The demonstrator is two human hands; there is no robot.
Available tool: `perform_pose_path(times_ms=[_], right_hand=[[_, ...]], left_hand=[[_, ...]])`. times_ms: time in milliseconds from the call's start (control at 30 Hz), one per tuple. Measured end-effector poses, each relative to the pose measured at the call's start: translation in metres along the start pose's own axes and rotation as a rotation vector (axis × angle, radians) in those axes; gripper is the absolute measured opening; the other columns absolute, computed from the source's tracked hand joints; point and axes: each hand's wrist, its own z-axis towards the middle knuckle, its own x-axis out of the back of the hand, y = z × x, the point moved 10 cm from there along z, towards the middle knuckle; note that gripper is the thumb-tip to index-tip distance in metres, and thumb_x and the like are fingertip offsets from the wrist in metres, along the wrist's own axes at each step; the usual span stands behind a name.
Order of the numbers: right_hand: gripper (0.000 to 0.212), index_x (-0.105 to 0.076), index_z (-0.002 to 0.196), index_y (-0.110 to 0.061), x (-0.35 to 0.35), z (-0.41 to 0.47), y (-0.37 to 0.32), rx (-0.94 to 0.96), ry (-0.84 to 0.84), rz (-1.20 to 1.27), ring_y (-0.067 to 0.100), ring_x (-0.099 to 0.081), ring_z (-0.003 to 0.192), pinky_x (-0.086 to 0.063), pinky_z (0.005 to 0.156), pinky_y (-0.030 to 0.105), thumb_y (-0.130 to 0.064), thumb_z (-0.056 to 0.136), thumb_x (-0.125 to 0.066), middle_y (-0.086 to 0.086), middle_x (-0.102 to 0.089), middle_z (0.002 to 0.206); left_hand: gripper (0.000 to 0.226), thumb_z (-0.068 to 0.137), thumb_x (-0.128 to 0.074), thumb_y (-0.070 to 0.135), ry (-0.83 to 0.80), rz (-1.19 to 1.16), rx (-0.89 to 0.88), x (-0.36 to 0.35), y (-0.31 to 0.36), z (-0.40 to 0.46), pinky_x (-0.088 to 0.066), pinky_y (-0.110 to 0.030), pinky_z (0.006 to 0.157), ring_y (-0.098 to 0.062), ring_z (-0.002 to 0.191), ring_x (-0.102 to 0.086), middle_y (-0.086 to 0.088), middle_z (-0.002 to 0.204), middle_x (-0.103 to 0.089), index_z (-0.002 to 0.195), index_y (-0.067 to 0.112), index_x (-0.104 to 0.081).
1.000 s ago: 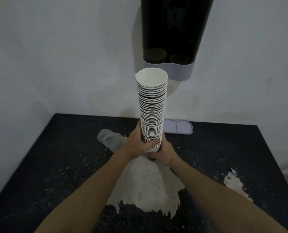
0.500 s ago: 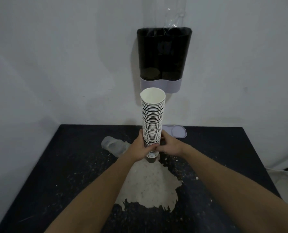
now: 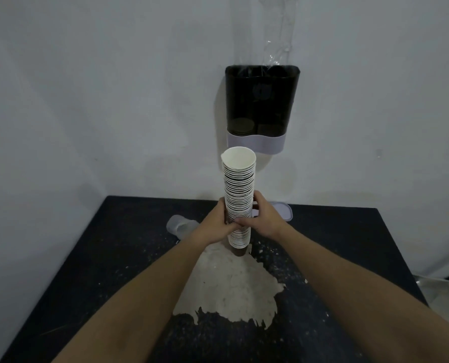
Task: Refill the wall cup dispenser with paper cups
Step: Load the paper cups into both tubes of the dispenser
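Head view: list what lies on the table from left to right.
Clear cup → left hand → cup stack → right hand → lid.

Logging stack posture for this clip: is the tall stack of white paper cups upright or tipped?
Upright: the tall stack of white paper cups rises nearly vertical, held low by left hand and right hand.

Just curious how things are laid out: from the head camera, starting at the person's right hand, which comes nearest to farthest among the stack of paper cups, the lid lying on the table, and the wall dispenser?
1. Stack of paper cups: gripped by the right hand.
2. Lid: on the table, just behind that hand.
3. Wall dispenser: up on the wall, farthest.
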Motion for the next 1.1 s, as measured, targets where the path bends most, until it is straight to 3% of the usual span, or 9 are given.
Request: perform_pose_path(times_ms=[167,267,400,533,700,867,1100], right_hand=[[0.080,-0.038,0.145,-0.020,0.000,0.002,-0.004,0.001,0.014,-0.003,0.010,-0.053,0.117,-0.047,0.088,0.019,-0.024,0.079,-0.085,-0.010,-0.054,0.130],[0.080,-0.037,0.144,-0.022,0.003,0.002,-0.004,-0.006,0.025,-0.004,0.008,-0.052,0.113,-0.047,0.084,0.014,-0.025,0.080,-0.084,-0.012,-0.052,0.128],[0.079,-0.038,0.140,-0.024,0.009,0.002,-0.004,-0.004,0.066,-0.023,0.010,-0.052,0.115,-0.051,0.093,0.027,-0.029,0.078,-0.086,-0.013,-0.053,0.126],[0.081,-0.039,0.140,-0.023,0.013,0.001,-0.003,-0.006,0.084,-0.030,0.010,-0.054,0.114,-0.051,0.090,0.026,-0.033,0.076,-0.087,-0.014,-0.054,0.125],[0.081,-0.042,0.138,-0.025,0.014,0.002,-0.006,0.008,0.092,-0.066,0.012,-0.057,0.117,-0.053,0.098,0.035,-0.037,0.073,-0.088,-0.012,-0.057,0.127],[0.076,-0.043,0.137,-0.023,0.021,0.003,-0.026,0.035,0.122,-0.029,0.009,-0.058,0.114,-0.049,0.090,0.020,-0.029,0.076,-0.087,-0.013,-0.058,0.123],[0.079,-0.041,0.142,-0.022,0.033,0.001,-0.066,0.127,0.148,-0.062,0.008,-0.056,0.114,-0.050,0.092,0.023,-0.032,0.078,-0.086,-0.012,-0.056,0.126]], left_hand=[[0.083,0.082,-0.078,0.036,0.004,0.005,0.011,0.004,0.001,0.000,-0.047,-0.039,0.106,-0.019,0.132,-0.049,0.000,0.144,-0.050,0.149,0.025,-0.029],[0.080,0.082,-0.078,0.033,0.011,-0.007,0.028,0.002,0.001,0.002,-0.048,-0.036,0.103,-0.020,0.131,-0.050,0.000,0.143,-0.052,0.147,0.025,-0.031],[0.082,0.082,-0.078,0.030,0.006,-0.010,0.045,0.000,0.002,0.005,-0.046,-0.042,0.107,-0.022,0.133,-0.049,-0.002,0.144,-0.051,0.149,0.025,-0.031],[0.081,0.083,-0.078,0.031,-0.002,-0.008,0.047,-0.003,0.003,0.006,-0.046,-0.043,0.107,-0.023,0.133,-0.050,-0.002,0.144,-0.052,0.149,0.025,-0.031],[0.079,0.083,-0.077,0.027,0.005,-0.025,0.058,-0.001,0.002,0.005,-0.045,-0.043,0.108,-0.023,0.132,-0.050,-0.003,0.144,-0.052,0.148,0.023,-0.032],[0.076,0.085,-0.076,0.026,0.012,-0.017,0.052,0.002,0.001,0.003,-0.044,-0.045,0.109,-0.023,0.134,-0.049,0.000,0.145,-0.052,0.148,0.025,-0.033],[0.082,0.085,-0.076,0.029,-0.016,-0.010,0.079,-0.001,0.001,0.002,-0.043,-0.041,0.110,-0.022,0.137,-0.045,0.000,0.148,-0.047,0.151,0.027,-0.027]])
